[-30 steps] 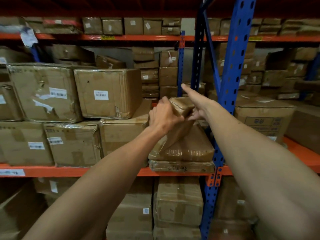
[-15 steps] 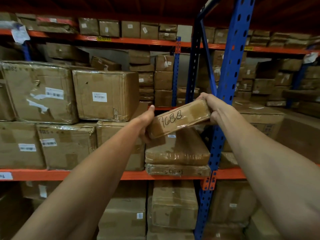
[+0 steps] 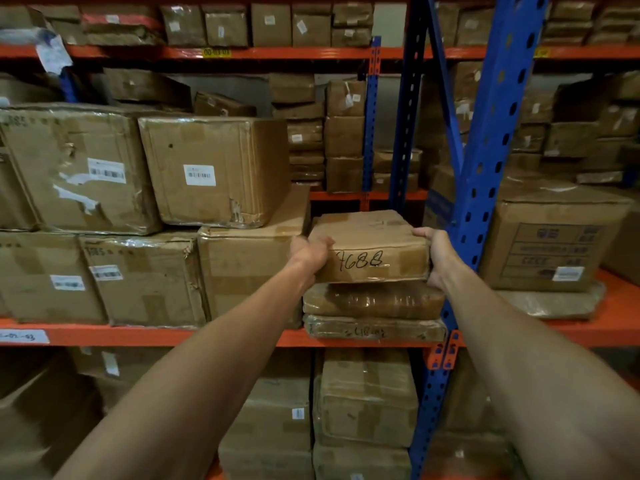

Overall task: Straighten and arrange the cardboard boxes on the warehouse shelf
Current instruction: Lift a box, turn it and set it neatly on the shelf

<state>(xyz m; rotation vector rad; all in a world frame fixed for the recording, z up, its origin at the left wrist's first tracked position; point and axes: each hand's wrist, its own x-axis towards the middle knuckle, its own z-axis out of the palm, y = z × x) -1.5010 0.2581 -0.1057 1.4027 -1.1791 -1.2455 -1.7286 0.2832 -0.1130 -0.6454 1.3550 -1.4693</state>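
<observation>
A flat cardboard box with "7688" handwritten on its front (image 3: 370,244) lies level on top of two flat taped parcels (image 3: 374,301) on the orange middle shelf (image 3: 173,336). My left hand (image 3: 310,252) grips the box's left end and my right hand (image 3: 436,252) grips its right end. Left of the stack stands a larger plain box (image 3: 246,271), with more taped boxes with white labels (image 3: 214,171) stacked beside and above it.
A blue perforated upright (image 3: 485,188) rises just right of my right hand. Beyond it sits a printed carton (image 3: 550,244) on the same shelf. Boxes fill the upper shelf (image 3: 270,24), the lower shelf (image 3: 367,396) and the racks behind.
The "7688" box was tilted and held in the air; now it lies level on the stack, lower down. Both hands have moved to its two ends.
</observation>
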